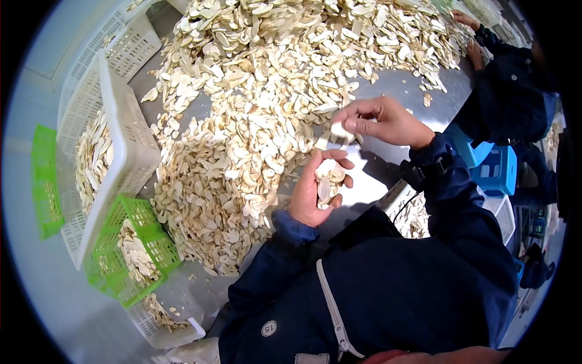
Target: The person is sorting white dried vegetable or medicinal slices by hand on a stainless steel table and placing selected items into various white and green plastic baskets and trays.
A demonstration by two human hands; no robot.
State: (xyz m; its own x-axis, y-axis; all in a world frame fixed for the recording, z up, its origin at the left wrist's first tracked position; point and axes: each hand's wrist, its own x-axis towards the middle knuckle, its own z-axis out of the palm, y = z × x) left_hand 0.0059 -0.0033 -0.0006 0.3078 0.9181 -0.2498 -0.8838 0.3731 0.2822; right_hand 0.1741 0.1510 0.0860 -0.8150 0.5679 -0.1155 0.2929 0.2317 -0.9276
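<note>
A large heap of pale dried slices [242,67] covers the steel table [424,91], with a browner mound [206,200] at left-centre. My left hand [315,188], palm up, is closed loosely around several cream slices [327,176] at the near edge of the heap. Above and right of it, my right hand [376,121] pinches a white slice [341,130] between thumb and fingers, with loose slices just beneath.
Slice-filled white baskets [127,133] and green baskets [139,249] line the left. A white container of slices [412,215] sits beside my body. At right are blue stools [494,170] and a co-worker [515,103] in dark clothing, hands [470,36] at the pile's far edge.
</note>
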